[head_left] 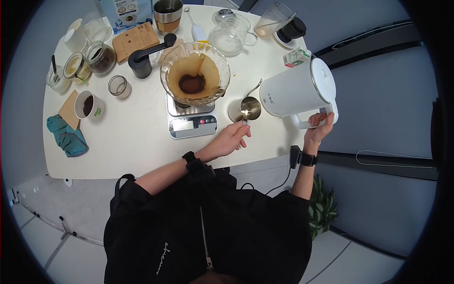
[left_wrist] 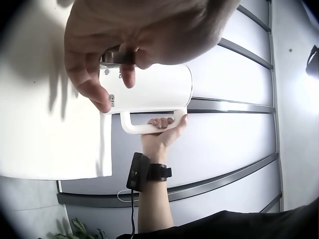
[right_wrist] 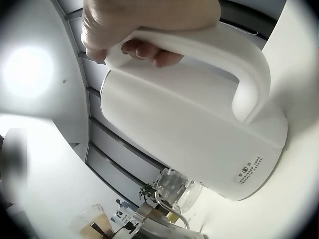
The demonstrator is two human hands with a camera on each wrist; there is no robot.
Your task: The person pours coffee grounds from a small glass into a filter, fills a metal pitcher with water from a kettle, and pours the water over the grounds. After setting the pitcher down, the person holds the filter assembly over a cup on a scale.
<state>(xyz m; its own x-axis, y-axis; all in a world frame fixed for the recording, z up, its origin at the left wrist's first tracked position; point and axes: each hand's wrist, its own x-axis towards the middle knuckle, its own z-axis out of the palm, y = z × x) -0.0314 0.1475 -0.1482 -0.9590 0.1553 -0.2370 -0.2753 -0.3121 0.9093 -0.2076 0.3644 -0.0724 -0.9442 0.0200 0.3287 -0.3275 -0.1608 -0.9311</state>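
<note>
My right hand grips the handle of a white electric kettle, fingers wrapped round it. The kettle's base is close over the table beside a small metal gooseneck pot; its lid faces right in the head view. The pot is uncovered, with a shiny inside and its thin spout pointing away from me. At the pot's near side my left hand holds its small handle with curled fingers. In the left wrist view, the left hand hides most of the pot. The right wrist view shows the kettle large.
Left of the pot, a ribbed glass dripper with a paper filter and dark grounds stands over a scale. A hand grinder, paper cup, teal cloth, glass pot and small carton stand around.
</note>
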